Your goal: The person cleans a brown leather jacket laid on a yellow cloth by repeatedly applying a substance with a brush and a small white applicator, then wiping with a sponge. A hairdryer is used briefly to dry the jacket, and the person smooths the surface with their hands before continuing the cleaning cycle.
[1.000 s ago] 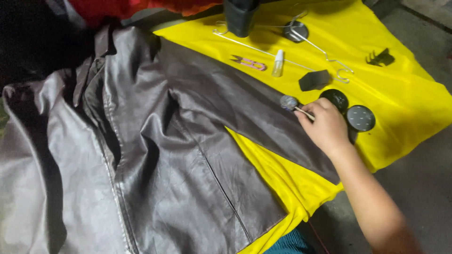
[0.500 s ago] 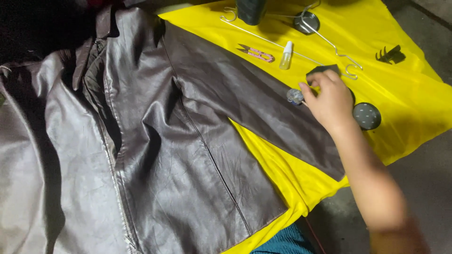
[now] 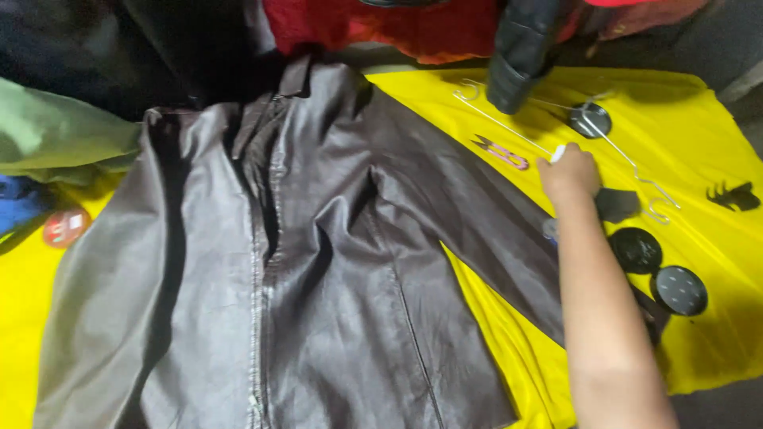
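Observation:
A dark brown leather jacket (image 3: 318,262) lies spread front-up on a yellow cloth (image 3: 699,159), its sleeve running out to the right. My right hand (image 3: 569,175) reaches over that sleeve, and its fingers curl around a small white bottle (image 3: 559,151) whose tip shows above the knuckles. Small pink scissors (image 3: 501,151) lie just left of the hand. A black patch (image 3: 618,204) sits just right of it. My forearm crosses the sleeve's end and partly hides a small grey round piece (image 3: 549,229). My left hand is out of view.
A wire hanger (image 3: 636,171) and a round black tin (image 3: 590,120) lie beyond the hand. Two round black lids (image 3: 636,250) (image 3: 679,290) and a black clip (image 3: 733,195) are at right. Red cloth (image 3: 397,28) and a black leather piece (image 3: 520,48) hang at the back; green fabric (image 3: 56,131) is at left.
My right hand has left the round black lids and moved up the cloth to the small white bottle. The view has shifted, showing more of the jacket's left side.

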